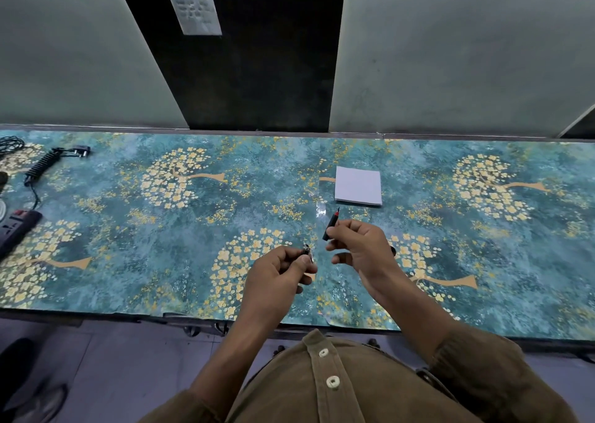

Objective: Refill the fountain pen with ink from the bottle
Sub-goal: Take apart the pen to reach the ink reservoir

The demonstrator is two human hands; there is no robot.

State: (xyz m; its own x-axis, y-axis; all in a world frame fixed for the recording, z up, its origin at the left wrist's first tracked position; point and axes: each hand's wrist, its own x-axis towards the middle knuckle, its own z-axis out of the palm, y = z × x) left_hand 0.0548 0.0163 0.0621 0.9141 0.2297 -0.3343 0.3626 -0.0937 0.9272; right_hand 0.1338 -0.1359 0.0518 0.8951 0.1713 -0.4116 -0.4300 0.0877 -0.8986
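Observation:
My right hand [360, 245] pinches a slim black pen part [331, 224] with a red tip that points up and away from me. My left hand [278, 273] grips a short dark piece with a silver clip [307, 252], which looks like the pen's cap or barrel. The two pieces are held apart, a short gap between them, above the table's near middle. A small dark object [393, 250] peeks out behind my right hand; I cannot tell what it is. No ink bottle is clearly in view.
A white folded paper pad [358, 185] lies beyond my right hand. At the far left sit a black power strip [17, 227], a coiled cable with a plug [45, 161] and loose wires. The table has a teal floral cover [161, 229]; grey walls rise behind it.

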